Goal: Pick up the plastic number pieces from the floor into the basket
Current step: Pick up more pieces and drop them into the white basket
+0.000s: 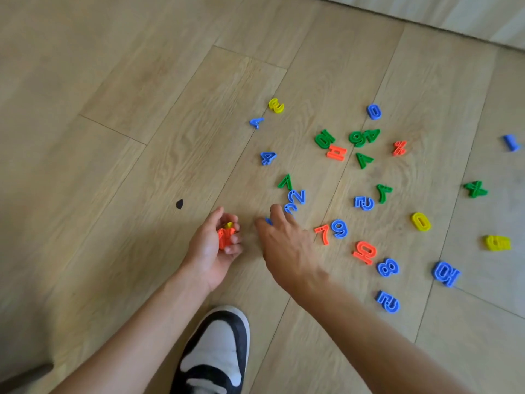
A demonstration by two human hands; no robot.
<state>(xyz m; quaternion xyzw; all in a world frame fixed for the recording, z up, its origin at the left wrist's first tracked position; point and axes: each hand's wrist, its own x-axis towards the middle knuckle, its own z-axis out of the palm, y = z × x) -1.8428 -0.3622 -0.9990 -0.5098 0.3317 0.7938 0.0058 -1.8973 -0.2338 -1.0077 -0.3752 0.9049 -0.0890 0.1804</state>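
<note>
Several plastic number pieces in blue, green, orange and yellow lie scattered on the wooden floor [142, 109], right of centre. My left hand [211, 251] is cupped around orange and yellow pieces [225, 236]. My right hand [284, 243] reaches down beside it, thumb and fingers pinching a small blue piece [268, 221] at the floor. Just beyond its fingertips lie a blue 2 [297, 197] and another blue piece [290, 208]. An orange 7 [323, 234] and a blue 9 [339, 228] sit to the right of that hand. No basket is in view.
My black-and-white shoe [216, 354] stands at the bottom centre. A small black speck [179, 204] lies on the floor left of my left hand. A pale wall base [426, 12] runs along the top right. Outlying pieces include a blue one [511, 142] at far right.
</note>
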